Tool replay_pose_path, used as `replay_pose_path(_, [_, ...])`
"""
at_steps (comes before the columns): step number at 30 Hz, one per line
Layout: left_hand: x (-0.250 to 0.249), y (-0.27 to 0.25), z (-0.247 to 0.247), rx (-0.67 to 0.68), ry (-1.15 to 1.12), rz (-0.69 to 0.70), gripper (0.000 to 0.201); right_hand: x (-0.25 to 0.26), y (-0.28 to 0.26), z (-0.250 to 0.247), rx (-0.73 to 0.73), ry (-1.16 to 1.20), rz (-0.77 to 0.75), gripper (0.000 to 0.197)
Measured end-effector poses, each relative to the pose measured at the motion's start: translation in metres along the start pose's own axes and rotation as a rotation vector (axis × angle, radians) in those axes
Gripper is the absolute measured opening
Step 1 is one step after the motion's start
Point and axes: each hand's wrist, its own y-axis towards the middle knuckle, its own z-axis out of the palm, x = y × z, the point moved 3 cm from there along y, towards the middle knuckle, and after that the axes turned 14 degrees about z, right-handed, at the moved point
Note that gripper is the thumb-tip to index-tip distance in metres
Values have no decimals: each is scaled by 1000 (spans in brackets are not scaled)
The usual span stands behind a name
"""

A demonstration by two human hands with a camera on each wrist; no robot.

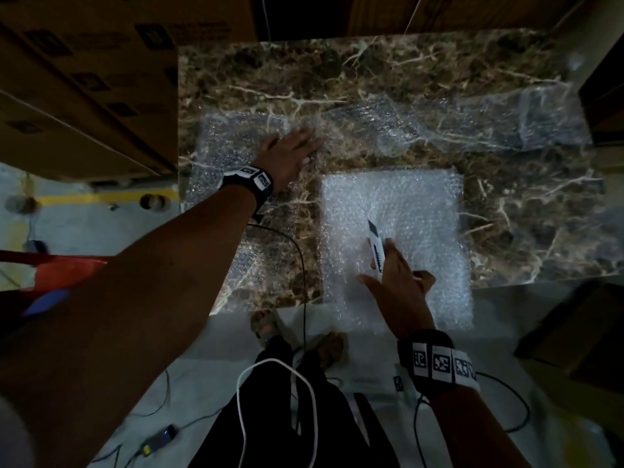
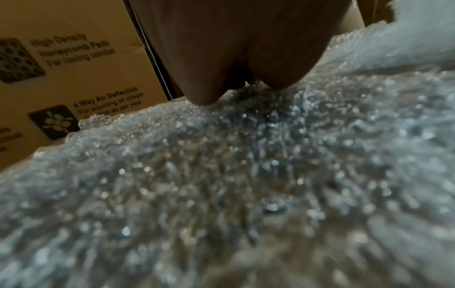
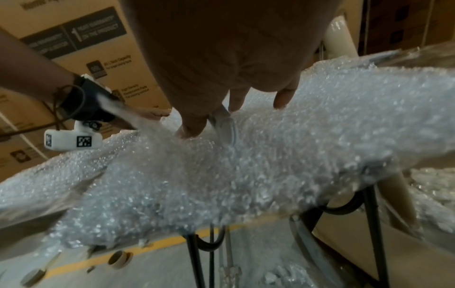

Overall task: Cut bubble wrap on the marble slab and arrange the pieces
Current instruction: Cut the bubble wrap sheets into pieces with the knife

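A thin, clear bubble wrap sheet (image 1: 229, 153) (image 2: 221, 175) lies over the left and back of the brown marble slab (image 1: 371, 72). My left hand (image 1: 293, 146) (image 2: 246, 58) presses flat on it with straight fingers. At the slab's front middle sits a whiter stack of bubble wrap pieces (image 1: 405, 204) (image 3: 270, 155), overhanging the near edge. My right hand (image 1: 388, 265) (image 3: 221, 68) rests on this stack and holds a white utility knife (image 1: 376, 244) (image 3: 225, 126), its blade pointing away from me.
Printed cardboard boxes (image 1: 84, 79) stand close to the slab's left side and behind it. More cardboard (image 1: 574, 332) sits at the right. Cables (image 1: 304, 265) hang from both wrists. Black table legs (image 3: 374, 224) and cardboard tubes (image 3: 120, 259) show below.
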Motion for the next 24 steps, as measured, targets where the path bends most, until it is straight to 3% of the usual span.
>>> replay_pose_path(13, [11, 12, 6, -22, -28, -138, 65, -32, 10, -20, -54, -139, -14, 77])
replay_pose_path(17, [-1, -3, -9, -180, -130, -154, 54, -31, 11, -37, -138, -191, -41, 75])
replay_pose_path(20, [-16, -30, -14, -288, -101, -132, 57, -31, 12, -48, -210, -181, -60, 66])
replay_pose_path(24, [-47, -85, -3, -129, -97, -178, 68, -46, 22, -48, -189, -203, 12, 60])
